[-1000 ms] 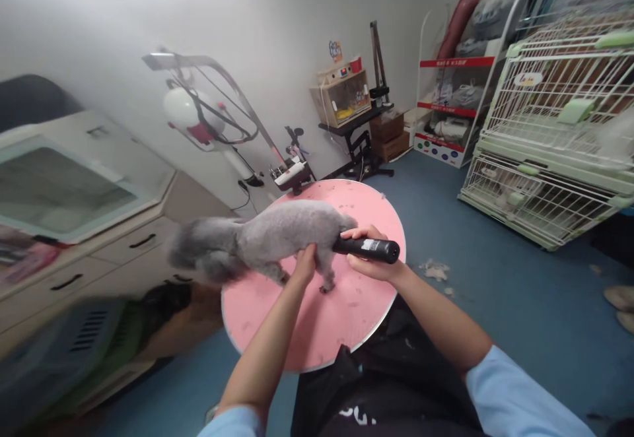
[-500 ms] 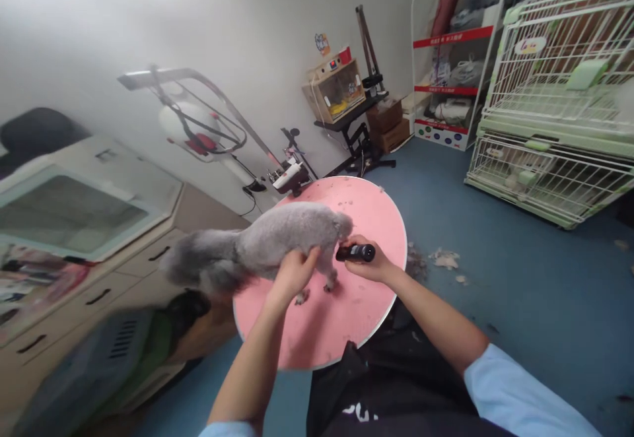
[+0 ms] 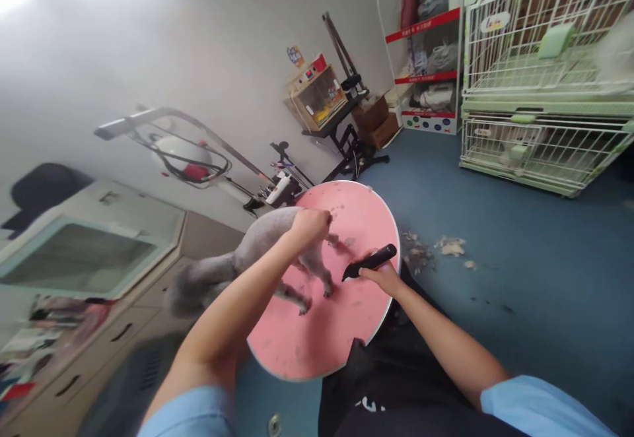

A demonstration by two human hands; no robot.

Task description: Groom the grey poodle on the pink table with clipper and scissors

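Note:
A grey, short-clipped dog (image 3: 267,232) stands on a round pink grooming table (image 3: 317,351), its head toward the left. My left hand (image 3: 312,224) is closed at the dog's rump, around its tail, which the fingers mostly hide. In my right hand (image 3: 380,277) is a black hair clipper (image 3: 374,262), its blade end pointing left and down. The blade is beside the dog's hind leg (image 3: 324,277), apart from it. My left forearm covers part of the dog's side.
Clipped fur (image 3: 450,245) lies on the blue floor right of the table. A grooming arm (image 3: 198,133) with a looped strap rises behind the dog. Drawers (image 3: 123,331) stand at left, wire cages (image 3: 539,133) at right. A wooden box (image 3: 319,100) sits on a stand behind.
My left hand has moved from the dog's flank to its tail. The clipper has come away from the rear, lower and to the right, and turned. The view has shifted and tilted.

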